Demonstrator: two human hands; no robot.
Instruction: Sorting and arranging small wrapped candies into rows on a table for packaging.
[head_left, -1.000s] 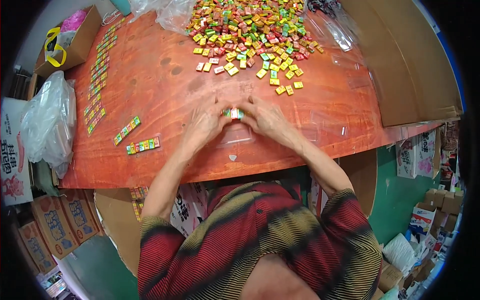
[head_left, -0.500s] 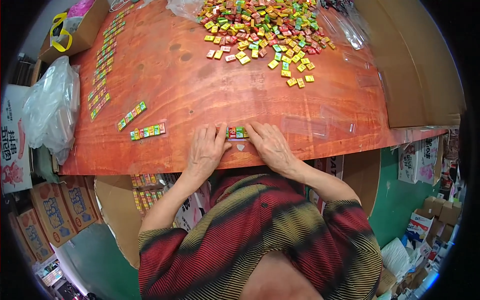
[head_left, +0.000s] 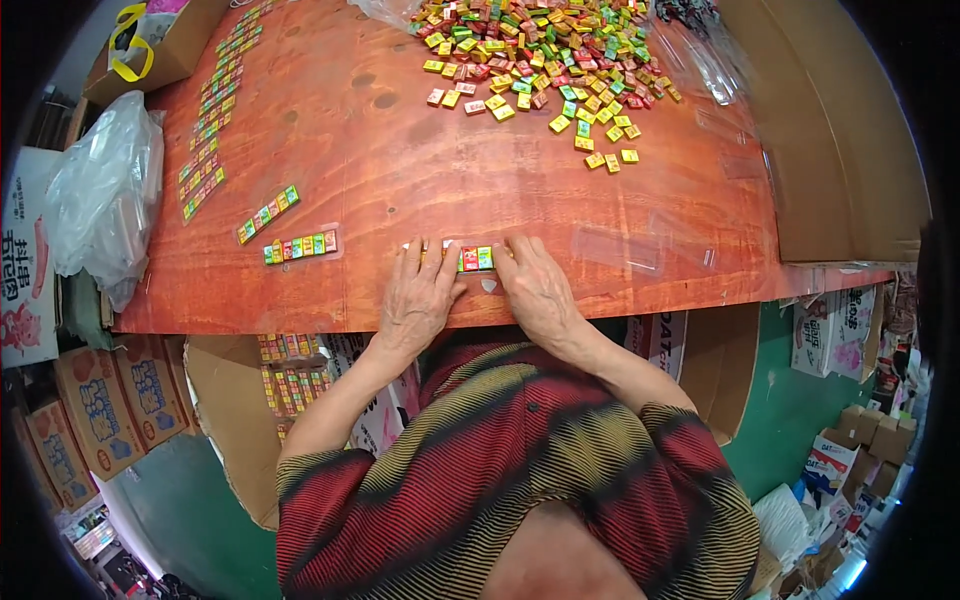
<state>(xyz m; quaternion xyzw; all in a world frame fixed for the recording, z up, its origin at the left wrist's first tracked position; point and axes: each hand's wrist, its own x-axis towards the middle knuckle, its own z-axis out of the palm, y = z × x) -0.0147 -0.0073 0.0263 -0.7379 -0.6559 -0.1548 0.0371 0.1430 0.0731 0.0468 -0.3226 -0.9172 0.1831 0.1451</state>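
Note:
Close to the table's near edge lies a short row of small coloured boxes (head_left: 477, 259), red, green and yellow, seemingly in a clear plastic tray. My left hand (head_left: 415, 292) covers the row's left part, its fingers pressed down over the boxes. At the other end, my right hand (head_left: 541, 290) has its fingertips bent against the row. Under the row, between my thumbs, sits a small pale chip (head_left: 488, 285). To the left lie two finished-looking rows, a flat row (head_left: 301, 247) and a slanted row (head_left: 268, 214).
A big pile of small boxes (head_left: 540, 60) covers the far middle of the red wooden table (head_left: 350, 170). Clear plastic trays (head_left: 615, 248) lie at right. More rows (head_left: 212, 125) line the left side. A cardboard box (head_left: 840, 130) stands at right, a plastic bag (head_left: 110, 190) at left.
My left hand has slid further over the row's left part, and the row now shows slightly more to the right. My right hand stays at its end. The view has shifted a little.

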